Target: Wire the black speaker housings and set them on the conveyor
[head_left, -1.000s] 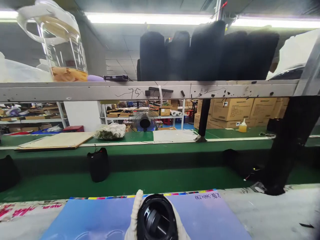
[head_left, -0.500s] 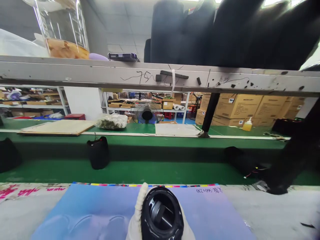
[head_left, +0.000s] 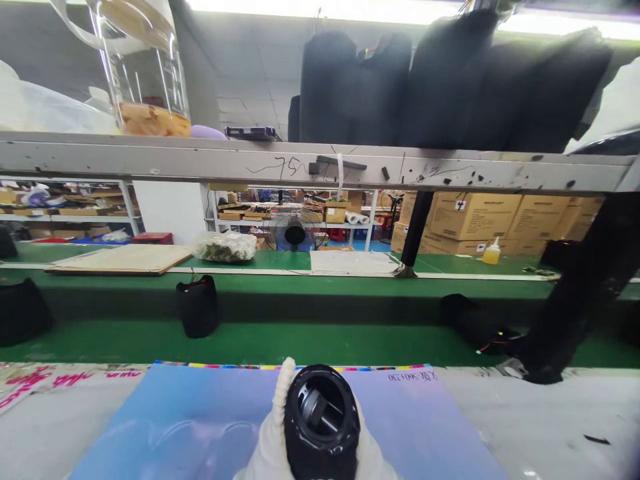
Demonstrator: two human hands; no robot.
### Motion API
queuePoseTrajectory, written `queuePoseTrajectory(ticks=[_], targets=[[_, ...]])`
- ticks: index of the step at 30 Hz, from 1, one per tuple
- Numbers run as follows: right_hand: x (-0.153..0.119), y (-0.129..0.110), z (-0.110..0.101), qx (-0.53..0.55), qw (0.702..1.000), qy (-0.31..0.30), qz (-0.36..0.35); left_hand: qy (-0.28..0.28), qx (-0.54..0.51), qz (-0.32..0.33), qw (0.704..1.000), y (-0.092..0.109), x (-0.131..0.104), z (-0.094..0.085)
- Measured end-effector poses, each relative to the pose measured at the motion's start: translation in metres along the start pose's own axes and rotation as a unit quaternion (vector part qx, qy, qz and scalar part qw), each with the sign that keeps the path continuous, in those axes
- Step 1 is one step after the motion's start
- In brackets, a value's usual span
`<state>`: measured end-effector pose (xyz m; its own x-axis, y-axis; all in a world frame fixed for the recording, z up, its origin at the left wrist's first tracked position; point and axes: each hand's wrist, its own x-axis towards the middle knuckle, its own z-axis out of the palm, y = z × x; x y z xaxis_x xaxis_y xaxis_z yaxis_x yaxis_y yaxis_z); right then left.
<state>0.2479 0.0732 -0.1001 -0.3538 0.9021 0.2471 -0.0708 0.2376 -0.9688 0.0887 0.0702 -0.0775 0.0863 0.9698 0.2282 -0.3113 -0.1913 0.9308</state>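
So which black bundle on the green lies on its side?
The bundle just left of the thick dark post; the bundle left of centre stands upright, the far-left bundle is cropped.

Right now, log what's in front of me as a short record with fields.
Held: black open-topped cylinder, dark part inside
Grip: white-gloved fingers on either side; one hand or two, unclear
Worktop: blue-purple sheet
Beyond: green surface with black pieces
Shelf: clear jug, dark upright shapes
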Motion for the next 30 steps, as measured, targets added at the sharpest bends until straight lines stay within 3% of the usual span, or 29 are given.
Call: queuePoseTrajectory(ticks=[5, 9, 17, 24, 30], targets=[[-0.003, -0.028, -0.004, 0.038, 0.999, -0.026, 0.022, -0.014, -0.011, -0.039, 0.999, 0.018, -0.007, 0.0], [0.0, -0.048, -0.014, 0.042, 0.998, -0.034, 0.018, -0.031, -0.009, -0.017, 0.999, 0.03, -0.015, 0.001], [0.016, -0.042, -0.005, -0.02, 0.998, -0.039, 0.045, 0.041, 0.083, -0.031, 0.995, 0.034, -0.013, 0.009], [0.018, -0.069, -0.023, -0.129, 0.989, -0.033, -0.065, -0.004, 0.241, 0.036, 0.97, 0.049, -0.011, 0.0], [0.021, -0.087, -0.027, -0.155, 0.987, -0.027, -0.038, -0.018, 0.267, 0.075, 0.961, 0.063, -0.005, -0.002]])
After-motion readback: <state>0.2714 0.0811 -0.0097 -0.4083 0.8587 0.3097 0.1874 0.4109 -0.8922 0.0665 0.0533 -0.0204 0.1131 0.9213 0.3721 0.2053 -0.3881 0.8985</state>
